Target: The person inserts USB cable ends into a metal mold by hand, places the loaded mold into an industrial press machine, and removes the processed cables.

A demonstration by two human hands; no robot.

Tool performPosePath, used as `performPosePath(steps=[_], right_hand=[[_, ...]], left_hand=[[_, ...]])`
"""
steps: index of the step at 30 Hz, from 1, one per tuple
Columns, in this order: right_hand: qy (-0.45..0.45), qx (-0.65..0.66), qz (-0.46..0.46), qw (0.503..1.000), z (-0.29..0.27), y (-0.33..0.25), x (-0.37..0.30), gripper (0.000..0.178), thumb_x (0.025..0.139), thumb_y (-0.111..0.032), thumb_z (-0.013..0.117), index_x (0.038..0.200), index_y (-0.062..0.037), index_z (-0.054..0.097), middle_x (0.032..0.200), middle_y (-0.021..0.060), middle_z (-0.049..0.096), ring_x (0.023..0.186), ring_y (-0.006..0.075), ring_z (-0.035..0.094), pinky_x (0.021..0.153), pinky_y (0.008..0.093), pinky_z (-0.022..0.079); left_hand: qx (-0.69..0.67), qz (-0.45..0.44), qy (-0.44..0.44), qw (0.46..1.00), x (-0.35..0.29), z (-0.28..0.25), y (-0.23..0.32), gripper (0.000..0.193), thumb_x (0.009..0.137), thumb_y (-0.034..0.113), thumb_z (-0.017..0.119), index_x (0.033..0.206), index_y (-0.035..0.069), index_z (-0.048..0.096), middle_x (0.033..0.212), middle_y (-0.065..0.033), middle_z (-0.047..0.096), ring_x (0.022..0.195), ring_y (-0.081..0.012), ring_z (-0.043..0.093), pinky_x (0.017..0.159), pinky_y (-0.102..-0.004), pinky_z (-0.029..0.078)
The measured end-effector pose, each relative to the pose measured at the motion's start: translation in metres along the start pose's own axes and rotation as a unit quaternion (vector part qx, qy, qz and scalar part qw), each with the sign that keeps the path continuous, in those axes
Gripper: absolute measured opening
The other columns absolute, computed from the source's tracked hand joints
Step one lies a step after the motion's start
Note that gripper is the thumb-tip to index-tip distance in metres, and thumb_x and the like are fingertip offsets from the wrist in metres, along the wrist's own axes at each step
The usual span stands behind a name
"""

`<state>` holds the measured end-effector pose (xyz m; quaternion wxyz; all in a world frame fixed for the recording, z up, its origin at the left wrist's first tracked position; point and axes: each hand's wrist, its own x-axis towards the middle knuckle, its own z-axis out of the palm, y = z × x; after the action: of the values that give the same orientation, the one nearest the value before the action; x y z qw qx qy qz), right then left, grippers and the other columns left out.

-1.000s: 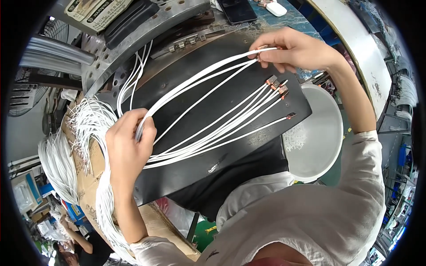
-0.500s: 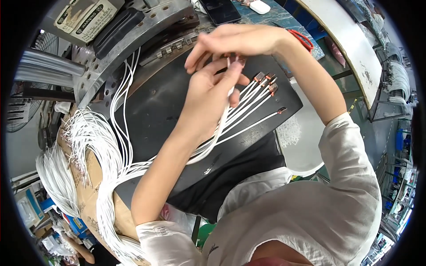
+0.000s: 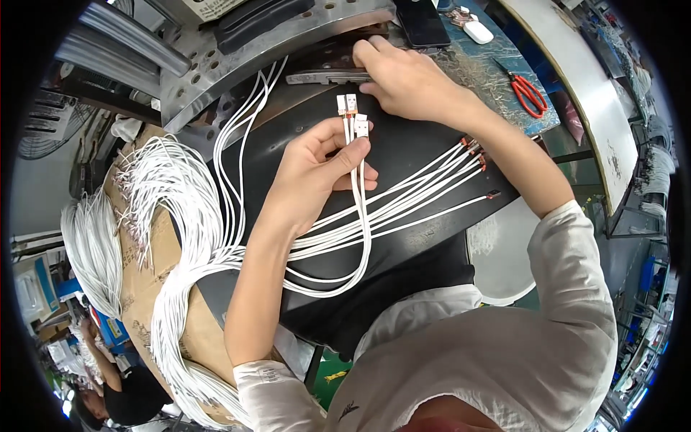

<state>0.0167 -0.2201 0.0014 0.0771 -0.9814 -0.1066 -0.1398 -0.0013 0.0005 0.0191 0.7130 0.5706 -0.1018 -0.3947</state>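
In my left hand (image 3: 317, 169), white cables (image 3: 362, 237) are pinched between thumb and fingers. Three pale connector ends (image 3: 351, 104) stick up above the grip. My right hand (image 3: 414, 83) is curled at the right end of a slotted metal bar (image 3: 324, 77), thumb below and fingers above; the fingers partly cover that end. More white cables (image 3: 410, 199) lie across the black board (image 3: 288, 144) under my hands. Their dark and orange-tipped ends (image 3: 475, 153) point toward the board's right side.
A thick bundle of white cables (image 3: 173, 288) drapes over brown cardboard (image 3: 140, 288) on the left. Behind stands a machine's perforated metal plate (image 3: 302, 36). Red-handled pliers (image 3: 529, 96), a phone (image 3: 423, 23) and a white case (image 3: 478, 32) lie at the back right. Another person (image 3: 133, 392) works at lower left.
My hands have separated: the right one moved from above the left hand to the metal bar. The connector ends in my left hand now stand uncovered. The whole view has shifted.
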Motion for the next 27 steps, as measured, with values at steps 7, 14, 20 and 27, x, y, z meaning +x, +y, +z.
performPosePath(steps=[7, 14, 20, 27], right_hand=[[-0.154, 0.543, 0.200, 0.801, -0.027, -0.005, -0.023, 0.031, 0.102, -0.028, 0.061, 0.111, 0.0006, 0.064, 0.092, 0.0049, 0.066, 0.078, 0.0106, 0.062, 0.068, 0.0282, 0.053], [-0.142, 0.652, 0.176, 0.723, -0.011, -0.009, -0.030, 0.030, 0.105, -0.028, 0.055, 0.114, -0.0004, 0.065, 0.091, 0.0024, 0.065, 0.078, 0.0068, 0.059, 0.068, 0.0246, 0.051], [-0.155, 0.610, 0.173, 0.757, -0.015, -0.020, -0.032, 0.029, 0.106, -0.027, 0.055, 0.117, -0.0012, 0.064, 0.091, -0.0002, 0.065, 0.077, 0.0053, 0.058, 0.063, 0.0213, 0.047], [-0.157, 0.606, 0.189, 0.756, -0.021, -0.013, -0.032, 0.030, 0.105, -0.027, 0.055, 0.118, -0.0017, 0.063, 0.090, -0.0018, 0.064, 0.072, 0.0025, 0.055, 0.056, 0.0189, 0.041]], left_hand=[[0.116, 0.043, 0.086, 0.989, 0.011, 0.005, -0.020, 0.019, 0.097, 0.009, 0.067, 0.112, -0.003, 0.063, 0.088, -0.0067, 0.069, 0.072, -0.0114, 0.066, 0.067, -0.0253, 0.057], [0.124, 0.069, 0.111, 0.984, 0.016, 0.010, -0.022, 0.020, 0.098, 0.011, 0.068, 0.110, -0.004, 0.062, 0.088, -0.0086, 0.070, 0.073, -0.0103, 0.066, 0.067, -0.0245, 0.056], [0.140, 0.140, 0.136, 0.971, 0.017, 0.008, -0.028, 0.018, 0.097, 0.013, 0.068, 0.103, -0.004, 0.064, 0.086, -0.0085, 0.071, 0.069, -0.0087, 0.064, 0.062, -0.0229, 0.053], [0.105, 0.065, 0.115, 0.986, 0.012, 0.004, -0.019, 0.016, 0.097, 0.013, 0.069, 0.099, -0.003, 0.066, 0.089, -0.0078, 0.071, 0.072, -0.0089, 0.065, 0.067, -0.0233, 0.055]])
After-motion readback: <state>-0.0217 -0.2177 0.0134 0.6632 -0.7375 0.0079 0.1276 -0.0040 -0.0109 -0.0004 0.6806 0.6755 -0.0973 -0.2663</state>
